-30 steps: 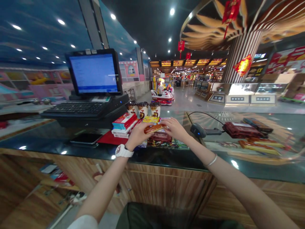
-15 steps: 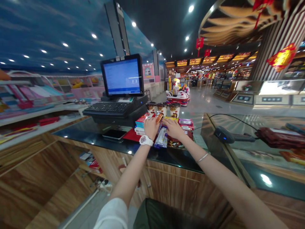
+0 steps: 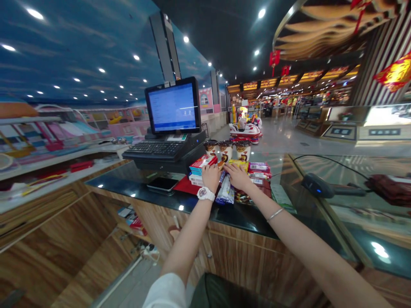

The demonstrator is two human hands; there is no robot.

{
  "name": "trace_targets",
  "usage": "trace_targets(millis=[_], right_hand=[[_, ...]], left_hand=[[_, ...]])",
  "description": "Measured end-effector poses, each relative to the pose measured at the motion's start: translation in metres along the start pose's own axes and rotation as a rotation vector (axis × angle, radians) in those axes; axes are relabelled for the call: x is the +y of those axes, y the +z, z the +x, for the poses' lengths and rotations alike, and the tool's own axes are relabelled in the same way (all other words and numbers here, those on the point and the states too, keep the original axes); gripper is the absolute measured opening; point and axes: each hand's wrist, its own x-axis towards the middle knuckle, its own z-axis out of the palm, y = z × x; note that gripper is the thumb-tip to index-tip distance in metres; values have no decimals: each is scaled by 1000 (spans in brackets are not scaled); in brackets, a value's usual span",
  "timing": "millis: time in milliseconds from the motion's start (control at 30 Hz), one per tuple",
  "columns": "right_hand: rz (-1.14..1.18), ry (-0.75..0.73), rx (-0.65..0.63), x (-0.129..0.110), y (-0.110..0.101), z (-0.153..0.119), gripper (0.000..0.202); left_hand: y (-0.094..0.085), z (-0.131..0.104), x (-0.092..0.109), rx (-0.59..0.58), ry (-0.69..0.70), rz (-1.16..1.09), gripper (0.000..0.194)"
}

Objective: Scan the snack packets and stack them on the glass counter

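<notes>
Since the dark glass-topped counter (image 3: 118, 182) is what I'm working on, everything's bunched in front of me: black flat-screen monitor (image 3: 173, 107) off left, probably angled so I can read it, three white-and-brown lidded cups (image 3: 225, 150) at the back, likely clear of my arms. My right hand (image 3: 238, 176) has its fingers spread near a yellow packet (image 3: 240, 164), maybe for steadying. My curled left hand (image 3: 211, 176) seems to pinch a small orange-brown wrapped bar (image 3: 221, 164); can't tell how tightly.

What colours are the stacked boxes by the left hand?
The stacked boxes show red on top, light blue, then white; best in the head view.
</notes>
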Motion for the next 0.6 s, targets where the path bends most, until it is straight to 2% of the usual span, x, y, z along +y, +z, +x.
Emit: trace_targets(millis=[333, 600], right_hand=[[12, -12, 22, 4, 6, 1, 63], [40, 3, 109, 8, -11, -13, 63]], left_hand=[[7, 0, 0, 64, -18, -44, 39], [-6, -4, 4, 89, 3, -141, 39]])
